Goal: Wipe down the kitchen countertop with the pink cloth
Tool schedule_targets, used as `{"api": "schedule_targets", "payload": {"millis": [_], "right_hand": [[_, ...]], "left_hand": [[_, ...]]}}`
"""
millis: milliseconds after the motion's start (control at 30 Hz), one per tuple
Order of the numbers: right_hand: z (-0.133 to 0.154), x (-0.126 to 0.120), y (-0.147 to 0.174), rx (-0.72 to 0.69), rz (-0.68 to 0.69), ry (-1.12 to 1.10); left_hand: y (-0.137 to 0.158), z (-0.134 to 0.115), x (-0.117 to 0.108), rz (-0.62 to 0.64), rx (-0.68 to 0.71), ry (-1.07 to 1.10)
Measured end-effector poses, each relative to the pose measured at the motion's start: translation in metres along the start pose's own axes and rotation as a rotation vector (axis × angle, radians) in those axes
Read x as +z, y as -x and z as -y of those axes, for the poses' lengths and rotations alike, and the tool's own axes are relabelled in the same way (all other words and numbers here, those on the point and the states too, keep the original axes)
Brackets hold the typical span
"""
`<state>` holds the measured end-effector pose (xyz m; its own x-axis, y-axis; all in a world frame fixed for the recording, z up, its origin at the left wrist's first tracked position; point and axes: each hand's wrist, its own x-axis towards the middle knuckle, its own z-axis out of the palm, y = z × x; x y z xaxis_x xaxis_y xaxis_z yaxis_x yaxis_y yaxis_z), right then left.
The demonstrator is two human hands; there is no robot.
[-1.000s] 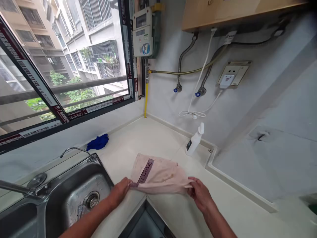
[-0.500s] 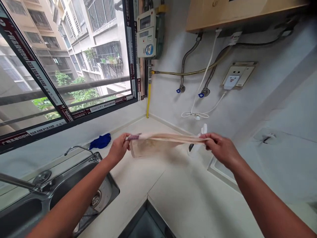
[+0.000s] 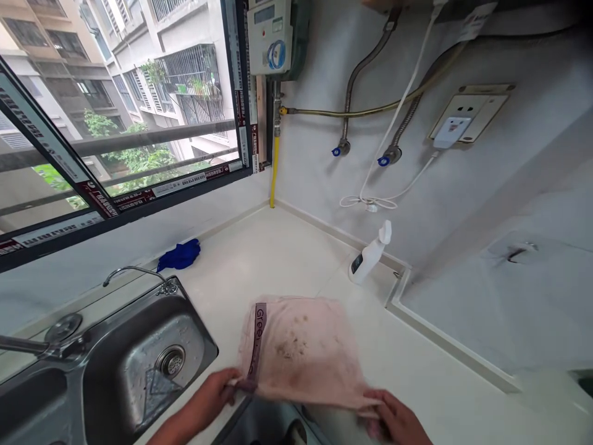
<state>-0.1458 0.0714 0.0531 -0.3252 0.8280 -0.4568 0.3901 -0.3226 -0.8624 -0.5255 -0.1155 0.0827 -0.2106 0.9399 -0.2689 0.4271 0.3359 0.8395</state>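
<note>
A pink cloth with dark stains in its middle and a purple lettered band along its left side is spread over the counter's front part. Its near left corner is pinched in my left hand, close to the sink. My right hand grips the near right corner. The near edge hangs between both hands over the dark opening at the counter's front, part of which it hides. Behind the cloth, the white counter shows bare surface.
To the left is a steel double sink with a thin curved faucet. A blue cloth lies by the window wall. A white spray bottle stands at the right near a raised ledge. Hoses and a plugged-in cord hang on the wall.
Both hands have come down and nearer to me with the cloth. Earlier stretched in the air, it now lies flat across the counter. The view has tilted down.
</note>
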Motion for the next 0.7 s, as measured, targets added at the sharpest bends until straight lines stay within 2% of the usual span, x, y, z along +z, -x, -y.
{"api": "schedule_targets", "payload": {"millis": [67,167,233,300,400,500,600,700], "right_hand": [[0.042,-0.002,-0.024,-0.017,0.028,-0.078],[0.096,0.000,-0.064,-0.111,0.008,-0.247],[0.107,0.002,-0.087,-0.184,-0.048,-0.261],[0.098,0.000,-0.106,-0.192,-0.140,-0.073],[0.066,-0.010,-0.125,-0.125,-0.261,0.286],[0.048,-0.013,-0.139,-0.057,-0.319,0.439],[0.050,0.010,-0.150,-0.025,-0.353,0.553],[0.057,0.045,-0.160,-0.057,-0.330,0.631]], "left_hand": [[-0.030,-0.012,-0.020,-0.046,0.009,0.031],[-0.082,-0.025,-0.043,-0.198,0.042,0.059],[-0.106,-0.025,-0.047,-0.326,0.049,0.086],[-0.114,-0.018,-0.042,-0.436,0.037,0.099],[-0.092,0.000,-0.024,-0.504,-0.005,0.101],[-0.052,0.019,-0.005,-0.483,-0.055,0.114],[-0.021,0.035,0.007,-0.452,-0.129,0.159],[-0.010,0.043,0.013,-0.449,-0.194,0.225]]}}
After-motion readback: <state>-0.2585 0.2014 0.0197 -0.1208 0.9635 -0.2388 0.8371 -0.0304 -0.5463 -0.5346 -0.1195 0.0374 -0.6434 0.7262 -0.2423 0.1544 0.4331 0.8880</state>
